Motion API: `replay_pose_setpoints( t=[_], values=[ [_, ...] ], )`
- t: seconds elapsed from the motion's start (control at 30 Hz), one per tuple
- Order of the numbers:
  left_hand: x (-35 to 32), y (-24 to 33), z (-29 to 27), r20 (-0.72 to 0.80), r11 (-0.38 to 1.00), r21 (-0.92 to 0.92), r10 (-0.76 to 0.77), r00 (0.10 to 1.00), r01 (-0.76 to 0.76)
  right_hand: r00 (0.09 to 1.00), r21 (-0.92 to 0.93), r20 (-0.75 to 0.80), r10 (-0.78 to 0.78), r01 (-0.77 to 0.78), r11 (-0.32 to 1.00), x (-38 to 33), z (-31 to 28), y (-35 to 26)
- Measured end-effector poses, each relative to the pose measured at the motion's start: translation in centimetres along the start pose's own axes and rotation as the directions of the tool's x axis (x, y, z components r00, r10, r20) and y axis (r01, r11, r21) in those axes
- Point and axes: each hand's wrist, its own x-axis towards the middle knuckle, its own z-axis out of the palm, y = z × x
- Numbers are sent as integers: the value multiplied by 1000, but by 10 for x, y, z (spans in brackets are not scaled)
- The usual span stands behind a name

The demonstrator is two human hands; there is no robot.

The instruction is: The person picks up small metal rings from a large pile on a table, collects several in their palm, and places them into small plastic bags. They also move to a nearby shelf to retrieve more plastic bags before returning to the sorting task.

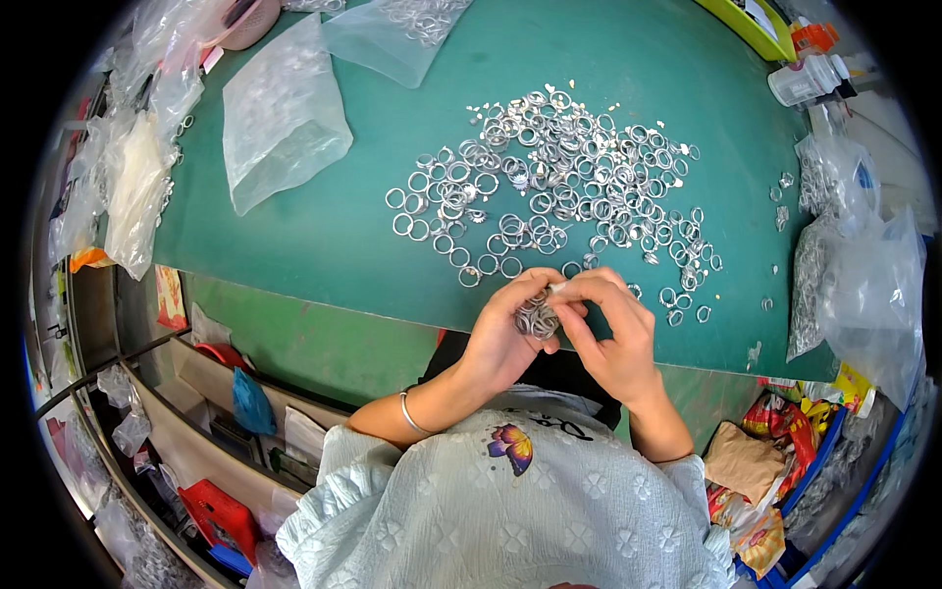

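Observation:
My left hand [498, 329] is curled around a cluster of silver rings [537, 321] just off the table's near edge. The fingers of my right hand [618, 334] are bent in a pinch right beside that cluster, touching or nearly touching my left fingertips. What the right fingertips hold, if anything, is too small to make out. Beyond both hands a wide, loose heap of silver rings [589, 182] spreads over the green table [324, 250]. Small pale pieces lie scattered among the rings and along the heap's far side.
An open clear plastic bag [285, 118] lies flat at the left, and another bag [402, 39] with rings stands behind it. Full plastic bags [868, 280] crowd the right edge, below a white bottle [807, 80]. A yellow-green tray [751, 25] sits far right. Drawers [211, 393] are lower left.

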Motion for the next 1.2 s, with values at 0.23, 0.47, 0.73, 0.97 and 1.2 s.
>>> replay_pose_setpoints(
  t=[0.23,0.47,0.73,0.97,1.2],
  values=[
    [-16,31,-7,191,521,743,438,879,-421,988,-329,-34,-152,133,935,48,4,32],
    [11,56,-8,541,-521,820,571,617,-237,974,-492,75,-214,223,842,51,8,47],
    [13,62,-15,248,252,853,577,778,-458,959,464,80,273,-279,841,23,-7,25],
    [5,52,-25,142,924,358,91,986,-137,973,527,-22,230,-184,830,20,12,19],
    [0,47,-20,209,690,630,292,933,-357,986,120,-149,72,-54,991,19,13,17]
  ],
)
